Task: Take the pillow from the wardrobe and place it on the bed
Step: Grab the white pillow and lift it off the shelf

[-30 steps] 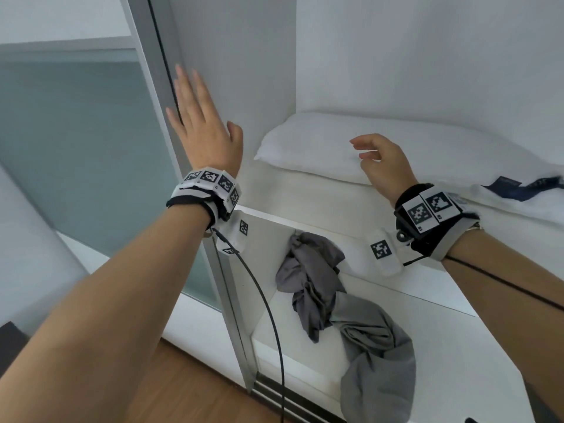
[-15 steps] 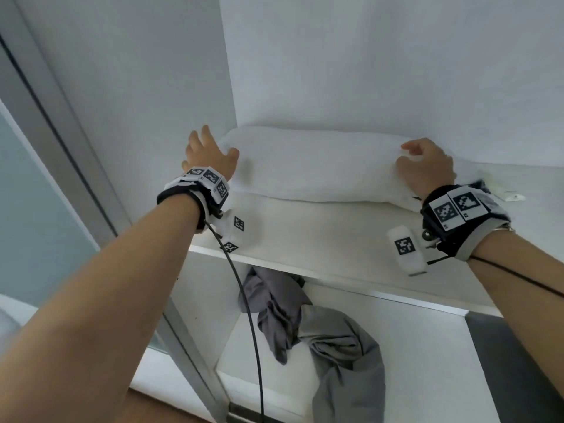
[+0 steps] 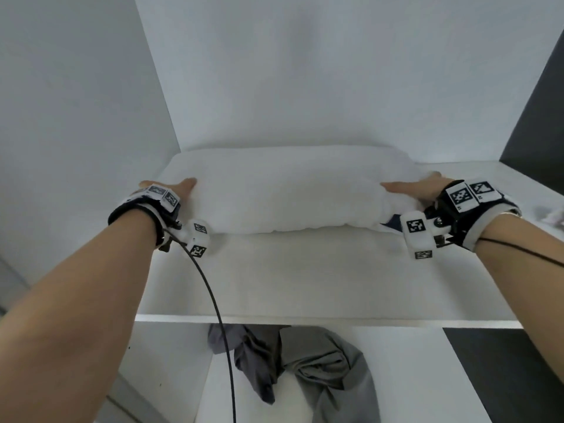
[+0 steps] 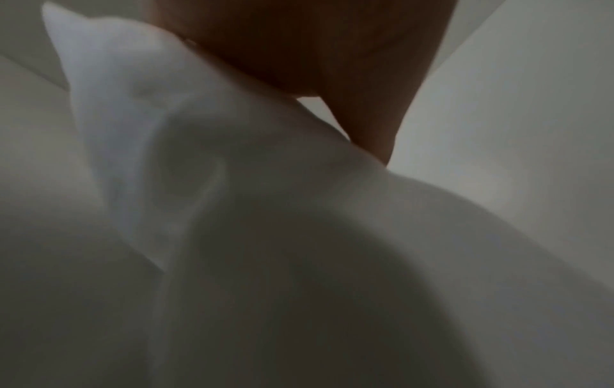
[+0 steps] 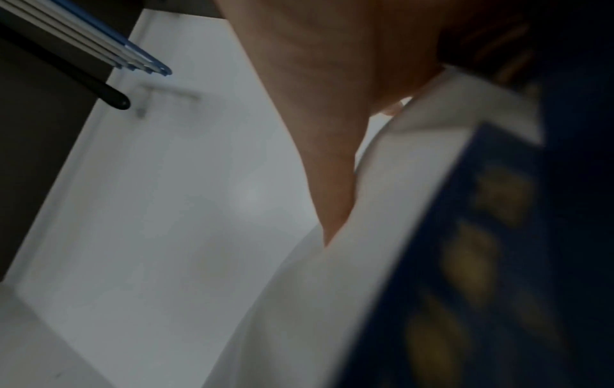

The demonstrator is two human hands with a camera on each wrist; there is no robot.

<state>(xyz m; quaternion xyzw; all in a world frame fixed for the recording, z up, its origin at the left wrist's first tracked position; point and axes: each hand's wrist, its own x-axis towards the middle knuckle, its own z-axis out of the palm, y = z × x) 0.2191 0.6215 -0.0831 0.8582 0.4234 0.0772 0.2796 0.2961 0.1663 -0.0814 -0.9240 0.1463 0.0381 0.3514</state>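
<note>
A white pillow (image 3: 290, 190) lies across the upper wardrobe shelf (image 3: 305, 285). My left hand (image 3: 175, 190) grips its left end, thumb on top, with the other fingers hidden behind the pillow. My right hand (image 3: 421, 190) grips the right end the same way. The pillow bulges between the two hands. The left wrist view is filled by creased pillow fabric (image 4: 232, 210) with a finger (image 4: 365, 105) pressed into it. In the right wrist view, fingers (image 5: 332, 157) lie against the pillow's edge (image 5: 382, 210), beside a dark blue label (image 5: 498, 236).
Crumpled grey clothes (image 3: 305, 361) lie on the lower shelf. White wardrobe walls close in the left and back. A dark panel (image 3: 534, 117) stands at the right. Some small white thing (image 3: 552, 216) lies at the shelf's right end. Hanger ends (image 5: 146, 63) and a black rod (image 5: 113, 99) show in the right wrist view.
My left hand left the wardrobe door edge and both hands came down onto the pillow's two ends and took hold. The head view swung to face the shelf squarely.
</note>
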